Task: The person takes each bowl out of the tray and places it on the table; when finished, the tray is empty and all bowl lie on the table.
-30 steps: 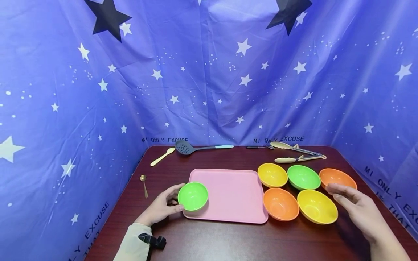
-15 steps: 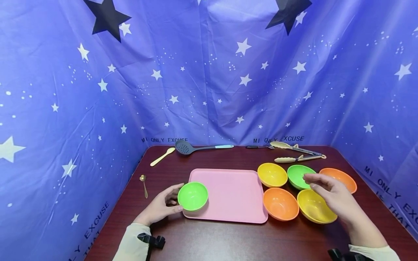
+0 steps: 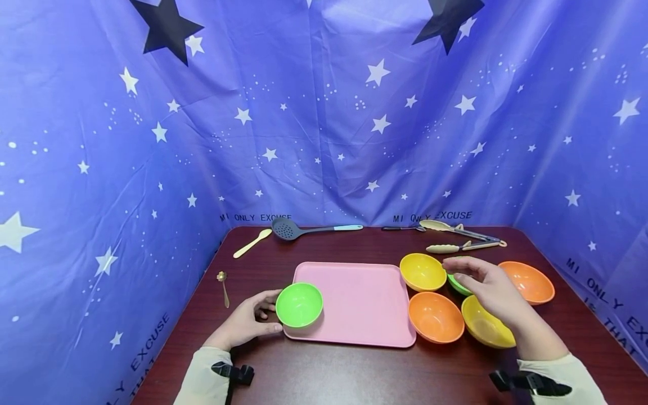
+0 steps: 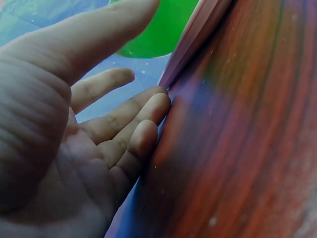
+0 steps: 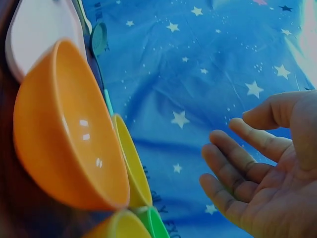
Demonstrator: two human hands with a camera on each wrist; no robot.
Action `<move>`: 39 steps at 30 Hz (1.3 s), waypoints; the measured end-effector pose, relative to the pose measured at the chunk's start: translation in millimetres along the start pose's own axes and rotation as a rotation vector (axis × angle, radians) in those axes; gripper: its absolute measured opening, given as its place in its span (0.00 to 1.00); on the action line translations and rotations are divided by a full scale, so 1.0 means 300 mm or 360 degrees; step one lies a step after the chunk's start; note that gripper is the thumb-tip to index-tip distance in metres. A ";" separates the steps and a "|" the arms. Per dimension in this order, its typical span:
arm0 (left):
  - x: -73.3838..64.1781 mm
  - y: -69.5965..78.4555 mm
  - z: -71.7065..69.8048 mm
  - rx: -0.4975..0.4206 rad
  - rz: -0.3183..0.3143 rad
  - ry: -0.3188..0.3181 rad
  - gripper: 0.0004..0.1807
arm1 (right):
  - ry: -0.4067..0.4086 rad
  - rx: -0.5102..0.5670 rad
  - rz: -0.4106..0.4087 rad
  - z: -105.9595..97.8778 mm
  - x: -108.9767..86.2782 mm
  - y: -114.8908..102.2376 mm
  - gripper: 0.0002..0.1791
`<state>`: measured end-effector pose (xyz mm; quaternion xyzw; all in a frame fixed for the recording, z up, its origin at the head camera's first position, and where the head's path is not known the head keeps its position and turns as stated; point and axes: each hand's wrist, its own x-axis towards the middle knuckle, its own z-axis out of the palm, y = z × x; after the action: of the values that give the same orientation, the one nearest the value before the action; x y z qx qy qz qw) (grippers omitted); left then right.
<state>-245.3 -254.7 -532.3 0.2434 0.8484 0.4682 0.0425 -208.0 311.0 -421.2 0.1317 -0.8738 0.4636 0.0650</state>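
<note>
A small green bowl (image 3: 299, 305) sits on the left end of the pink tray (image 3: 361, 304). Just left of it is my left hand (image 3: 248, 319), thumb and fingers spread apart; in the left wrist view a gap shows between the fingers (image 4: 143, 111) and the green bowl (image 4: 153, 32). My right hand (image 3: 491, 287) hovers over the bowls at the right, palm facing left and holding nothing. It covers much of another green bowl (image 3: 459, 284) and part of the front yellow bowl (image 3: 483, 323). Closest to its left are the front orange bowl (image 3: 436, 318) and the back yellow bowl (image 3: 423, 272).
Another orange bowl (image 3: 527, 282) stands at the far right. Along the back lie a cream spreader (image 3: 252, 243), a slotted spoon (image 3: 288, 229), a thin dark-handled utensil (image 3: 402, 228) and tongs (image 3: 471, 239). A small gold spoon (image 3: 224, 288) lies at the left. Starry cloth (image 3: 324, 140) hangs around the table.
My right hand has moved left, from beside the far-right orange bowl to above the green and yellow bowls. My left hand has drawn slightly back from the small green bowl, which stays put.
</note>
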 end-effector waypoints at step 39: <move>0.003 -0.013 0.019 0.0192 -0.0044 0.0014 0.35 | -0.0265 0.0628 0.0017 0.428 0.179 -0.123 0.15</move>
<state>-245.9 -251.5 -538.4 0.2316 0.8786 0.4166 0.0305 -247.5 175.9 -451.3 0.1752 -0.7691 0.6135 -0.0369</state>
